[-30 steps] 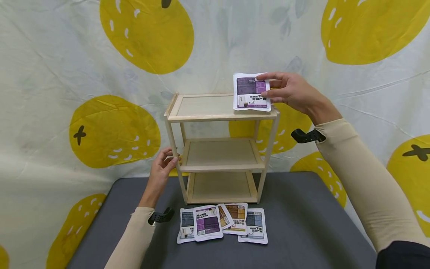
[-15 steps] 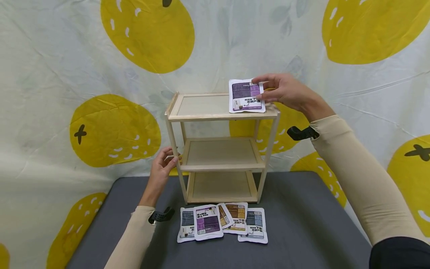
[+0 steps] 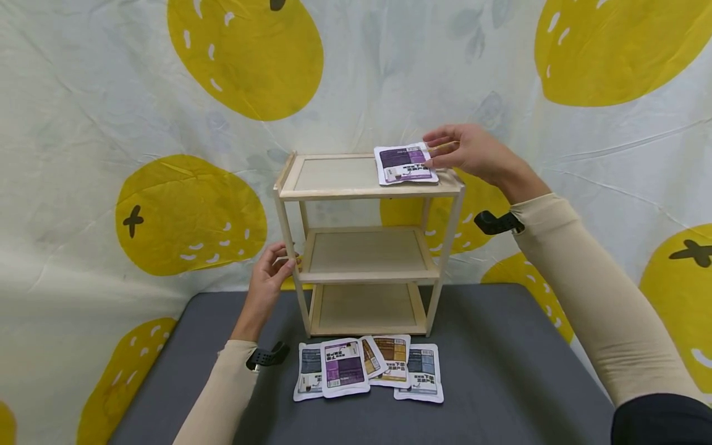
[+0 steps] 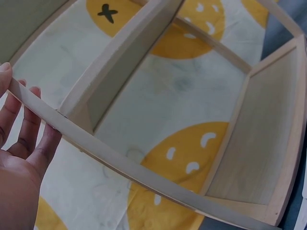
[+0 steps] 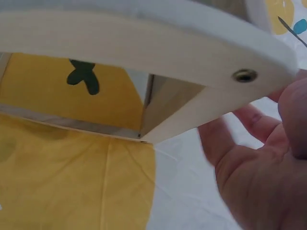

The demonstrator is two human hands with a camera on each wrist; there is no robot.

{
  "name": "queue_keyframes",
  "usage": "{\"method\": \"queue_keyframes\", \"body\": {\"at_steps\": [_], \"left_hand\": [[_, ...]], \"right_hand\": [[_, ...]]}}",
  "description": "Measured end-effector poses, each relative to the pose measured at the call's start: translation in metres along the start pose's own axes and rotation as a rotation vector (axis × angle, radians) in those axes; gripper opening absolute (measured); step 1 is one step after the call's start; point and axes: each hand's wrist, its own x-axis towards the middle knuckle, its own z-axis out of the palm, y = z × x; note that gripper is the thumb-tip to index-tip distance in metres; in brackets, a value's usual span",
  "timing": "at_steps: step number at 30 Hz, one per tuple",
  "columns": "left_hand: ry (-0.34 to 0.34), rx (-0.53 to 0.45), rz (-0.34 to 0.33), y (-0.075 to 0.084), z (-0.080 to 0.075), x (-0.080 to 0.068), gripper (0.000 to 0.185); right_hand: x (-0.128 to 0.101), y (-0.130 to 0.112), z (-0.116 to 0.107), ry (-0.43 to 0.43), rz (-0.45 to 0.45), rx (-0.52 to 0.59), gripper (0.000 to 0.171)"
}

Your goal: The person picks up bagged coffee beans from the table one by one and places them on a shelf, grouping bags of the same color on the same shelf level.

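lowered purple packet (image 3: 405,165) beside right grip (image 3: 464,153).

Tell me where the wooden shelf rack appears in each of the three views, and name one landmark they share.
Head: the wooden shelf rack stands in the centre, on the grey table.
Left wrist: the wooden shelf rack fills the frame, seen from its side; the left hand holds its post.
Right wrist: its top corner crosses the upper frame, beside the right hand.
Shared landmark: the yellow-patterned cloth behind.

Lemon-print cloth backdrop (image 3: 111,123), grey tabletop (image 3: 500,371)
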Motion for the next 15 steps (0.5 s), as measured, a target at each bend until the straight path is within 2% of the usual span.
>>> {"method": "queue_keyframes", "body": {"at_steps": [5,15], "left_hand": [[0.006,0.012,0.013,-0.001,0.002,0.001,0.038],[0.033,0.042,0.025,0.003,0.005,0.003,0.038]], "right_hand": [[-0.008,-0.006,-0.003,0.049,-0.012,-0.030,0.061],[-0.026,-0.008,-0.003,0.088,-0.036,0.052,0.061]]}}
